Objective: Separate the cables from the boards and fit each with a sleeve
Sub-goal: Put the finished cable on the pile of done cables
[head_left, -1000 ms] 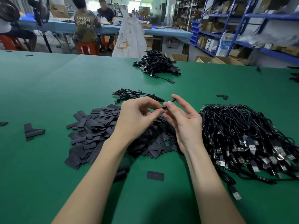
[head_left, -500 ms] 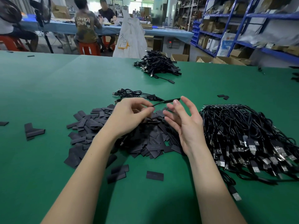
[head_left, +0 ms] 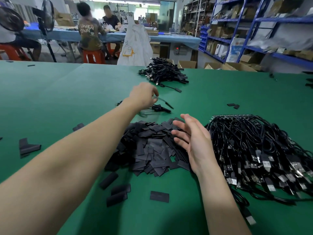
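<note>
The left hand [head_left: 143, 97] reached forward over the green counter [head_left: 67, 99], its grip on a blurred thin black cable [head_left: 165, 102] unclear; the right hand [head_left: 194, 141] hung open, empty.

Assembly workshop indicated: long green worktable [head_left: 50, 92], cable heaps [head_left: 260, 150], stocked blue shelving [head_left: 250, 31], seated workers [head_left: 89, 33] behind.

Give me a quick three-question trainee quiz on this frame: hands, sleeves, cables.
1. True or false: the right hand grips a cable.
2. The heap of flat black sleeves lies: A) left of the big tangle of black USB cables; B) on it; C) off the green table.
3. Where does the left hand reach?

Key: 1 false, it is open and empty. 2 A. 3 Forward, over the small bunch of cables beyond the sleeves, a blurred cable at its fingers.
</note>
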`<state>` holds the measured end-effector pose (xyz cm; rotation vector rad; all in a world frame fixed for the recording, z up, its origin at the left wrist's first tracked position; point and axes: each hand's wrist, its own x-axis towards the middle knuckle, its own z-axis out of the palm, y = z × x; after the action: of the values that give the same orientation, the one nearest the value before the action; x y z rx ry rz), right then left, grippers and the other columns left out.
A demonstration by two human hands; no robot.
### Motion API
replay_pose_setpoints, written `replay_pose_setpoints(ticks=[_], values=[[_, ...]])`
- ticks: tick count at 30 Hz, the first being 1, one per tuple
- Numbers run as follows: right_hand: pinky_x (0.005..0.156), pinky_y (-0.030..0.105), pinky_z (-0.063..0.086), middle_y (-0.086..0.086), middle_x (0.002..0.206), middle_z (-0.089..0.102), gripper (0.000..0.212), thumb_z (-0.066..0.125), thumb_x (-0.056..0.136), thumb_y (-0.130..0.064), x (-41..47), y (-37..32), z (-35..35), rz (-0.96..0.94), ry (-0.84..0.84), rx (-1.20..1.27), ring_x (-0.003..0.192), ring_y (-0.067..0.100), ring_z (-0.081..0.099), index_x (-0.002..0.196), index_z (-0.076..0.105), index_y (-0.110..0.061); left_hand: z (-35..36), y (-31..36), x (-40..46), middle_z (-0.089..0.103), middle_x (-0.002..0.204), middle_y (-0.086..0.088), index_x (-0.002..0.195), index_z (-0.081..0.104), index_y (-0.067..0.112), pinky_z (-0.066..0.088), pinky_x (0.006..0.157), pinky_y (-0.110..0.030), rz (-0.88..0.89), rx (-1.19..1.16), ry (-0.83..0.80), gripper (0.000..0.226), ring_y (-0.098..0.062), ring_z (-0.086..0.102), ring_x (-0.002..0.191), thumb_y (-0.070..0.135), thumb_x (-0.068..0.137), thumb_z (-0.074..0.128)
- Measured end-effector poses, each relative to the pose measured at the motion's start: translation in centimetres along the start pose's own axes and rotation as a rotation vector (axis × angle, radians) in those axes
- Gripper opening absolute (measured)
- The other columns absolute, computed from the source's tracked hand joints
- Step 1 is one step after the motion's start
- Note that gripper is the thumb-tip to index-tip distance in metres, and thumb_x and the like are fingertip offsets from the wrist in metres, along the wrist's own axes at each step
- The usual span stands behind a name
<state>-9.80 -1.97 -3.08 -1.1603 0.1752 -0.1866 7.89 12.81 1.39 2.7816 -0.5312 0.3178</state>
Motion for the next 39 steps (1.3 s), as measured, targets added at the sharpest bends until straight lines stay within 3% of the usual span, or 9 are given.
replay_pose_setpoints(ticks=[3,5,7,17,21,24,30,35,39], values=[[0.059,0.021,0.056,0.002,0.091,0.079,0.023,0.059,0.101,-0.032,0.0,0.1,-0.1,0.005,-0.020,-0.004,0.067,0.011,0.069,0.115,0.067,-0.015,2.9,-1.0,-0.4,0.049,0.130,-0.012,0.129,0.056,0.021,0.040,0.097,-0.043,-0.021,0.276,-0.031,0.043,-0.032,0.043,0.125,0.023,0.089,0.071],[0.058,0.021,0.056,0.002,0.090,0.078,0.022,0.059,0.101,-0.031,0.0,0.1,-0.1,0.006,-0.025,-0.005,0.067,0.011,0.069,0.114,0.068,-0.015,4.1,-1.4,-1.0,0.055,0.119,-0.012,0.118,0.053,0.016,0.040,0.078,-0.039,-0.059,0.278,-0.001,0.033,-0.034,0.053,0.110,0.017,0.088,0.066],[0.058,0.021,0.056,0.001,0.089,0.078,0.021,0.059,0.101,-0.031,0.1,0.2,-0.1,0.009,-0.027,-0.020,0.067,0.012,0.068,0.111,0.069,-0.015,4.8,-1.7,-1.2,0.063,0.111,-0.014,0.111,0.057,0.012,0.041,0.072,-0.038,-0.109,0.266,-0.063,0.021,-0.037,0.062,0.101,0.019,0.092,0.061],[0.059,0.021,0.056,0.000,0.088,0.078,0.022,0.060,0.101,-0.030,0.1,0.5,-0.2,0.030,-0.045,-0.044,0.067,0.012,0.068,0.111,0.070,-0.013,3.3,-4.2,-0.4,0.064,0.122,-0.015,0.118,0.063,0.010,0.049,0.096,-0.042,-0.099,0.146,-0.275,0.031,-0.033,0.058,0.114,0.034,0.099,0.057],[0.058,0.020,0.055,0.001,0.087,0.078,0.018,0.060,0.100,-0.026,0.0,0.7,-0.1,0.054,-0.049,-0.080,0.066,0.011,0.068,0.106,0.072,-0.014,3.2,-3.3,-1.3,0.065,0.120,-0.009,0.111,0.064,0.015,0.051,0.096,-0.044,-0.061,0.114,-0.225,0.026,-0.029,0.059,0.113,0.035,0.095,0.060],[0.054,0.018,0.053,-0.001,0.082,0.077,0.014,0.061,0.100,-0.023,-0.1,0.8,0.2,0.066,-0.057,-0.165,0.061,0.009,0.065,0.101,0.072,-0.014,3.4,-1.7,-2.0,0.066,0.117,-0.006,0.108,0.066,0.018,0.051,0.096,-0.044,-0.033,0.018,-0.191,0.023,-0.028,0.060,0.111,0.035,0.093,0.063],[0.054,0.019,0.048,-0.002,0.080,0.076,0.013,0.062,0.099,-0.021,-0.5,0.8,0.6,0.067,-0.076,-0.250,0.059,0.009,0.061,0.103,0.070,-0.011,3.1,5.6,-1.3,0.072,0.102,-0.002,0.103,0.073,0.014,0.046,0.085,-0.023,0.135,-0.252,-0.182,0.020,-0.019,0.063,0.094,0.030,0.096,0.063],[0.053,0.020,0.053,-0.002,0.081,0.075,0.017,0.054,0.101,-0.017,-0.6,-2.3,0.3,0.072,-0.266,-0.399,0.061,0.011,0.068,0.096,0.069,-0.011,3.1,13.2,0.0,0.065,0.105,-0.001,0.101,0.066,0.013,0.052,0.073,-0.028,0.077,-0.598,-0.561,0.024,-0.019,0.059,0.087,0.032,0.103,0.052],[0.053,0.027,0.056,-0.004,0.073,0.076,0.015,0.058,0.095,-0.024,-0.8,-5.3,-2.0,-0.092,-0.133,-0.817,0.060,0.014,0.072,0.090,0.071,-0.018,3.0,15.5,0.6,0.067,0.125,-0.015,0.115,0.067,0.004,0.049,0.104,-0.042,0.054,-0.473,-0.647,0.040,-0.029,0.065,0.109,0.039,0.103,0.052]])
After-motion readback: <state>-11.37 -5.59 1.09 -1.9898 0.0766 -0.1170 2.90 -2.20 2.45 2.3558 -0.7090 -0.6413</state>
